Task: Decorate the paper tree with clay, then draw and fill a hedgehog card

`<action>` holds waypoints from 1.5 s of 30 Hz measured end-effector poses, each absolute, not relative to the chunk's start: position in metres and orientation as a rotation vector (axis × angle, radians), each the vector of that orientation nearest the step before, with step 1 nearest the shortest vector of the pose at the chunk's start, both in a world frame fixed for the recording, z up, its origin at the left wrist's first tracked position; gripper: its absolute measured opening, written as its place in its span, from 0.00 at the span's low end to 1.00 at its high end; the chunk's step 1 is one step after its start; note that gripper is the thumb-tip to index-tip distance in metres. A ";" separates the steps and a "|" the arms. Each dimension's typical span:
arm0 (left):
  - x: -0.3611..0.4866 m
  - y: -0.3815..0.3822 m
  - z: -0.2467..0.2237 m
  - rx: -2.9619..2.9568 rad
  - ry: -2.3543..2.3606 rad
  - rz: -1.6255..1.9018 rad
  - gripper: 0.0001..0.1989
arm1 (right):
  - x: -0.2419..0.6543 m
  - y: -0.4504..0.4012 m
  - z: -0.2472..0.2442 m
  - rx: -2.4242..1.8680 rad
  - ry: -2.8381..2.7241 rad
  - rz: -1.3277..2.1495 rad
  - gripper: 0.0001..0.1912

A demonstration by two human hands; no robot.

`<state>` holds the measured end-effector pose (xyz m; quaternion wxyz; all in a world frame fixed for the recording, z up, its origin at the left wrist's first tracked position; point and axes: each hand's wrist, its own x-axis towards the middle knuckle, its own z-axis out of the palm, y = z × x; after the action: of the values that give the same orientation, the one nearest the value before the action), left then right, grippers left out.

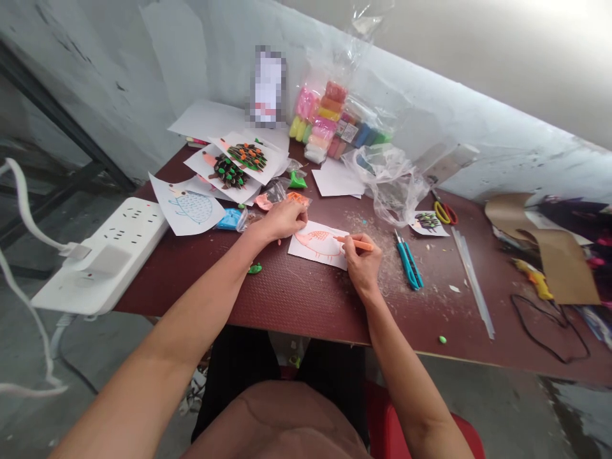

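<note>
A white paper card (310, 253) lies on the table with an orange outline drawing of a spiny animal with short legs. Pinched in my right hand (364, 262) is an orange marker pen (359, 245), its tip at the right part of the drawing. My left hand (287, 220) has its fingers curled at the card's upper left corner, holding it down. Orange clay in a plastic bag (298, 198) sits just beyond that hand. A blue drawing of a similar animal (194, 207) is on a sheet to the left, beside a bag of blue clay (229, 218).
Finished hedgehog pictures (246, 158) are stacked behind. Packs of coloured clay (325, 121) lean on the wall near a phone (268, 86). A white power strip (108, 255) juts at left. Teal cutters (408, 261), scissors (445, 210), clear glue sticks (473, 284) and a yellow glue gun (536, 278) lie right.
</note>
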<state>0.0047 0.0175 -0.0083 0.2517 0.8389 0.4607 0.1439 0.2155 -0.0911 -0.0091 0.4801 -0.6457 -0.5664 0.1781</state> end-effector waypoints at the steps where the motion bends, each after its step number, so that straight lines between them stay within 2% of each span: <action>1: 0.005 0.018 -0.008 2.282 1.254 0.390 0.11 | 0.217 -0.092 -0.009 -1.575 -1.387 0.430 0.14; 45: 0.004 0.017 -0.008 2.277 1.239 0.419 0.09 | 0.213 -0.089 -0.011 -1.549 -1.506 0.437 0.15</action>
<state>0.0040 0.0168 -0.0079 0.2548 0.8385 0.4563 0.1543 0.2133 -0.0889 -0.0113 0.4516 -0.6270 -0.6096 0.1770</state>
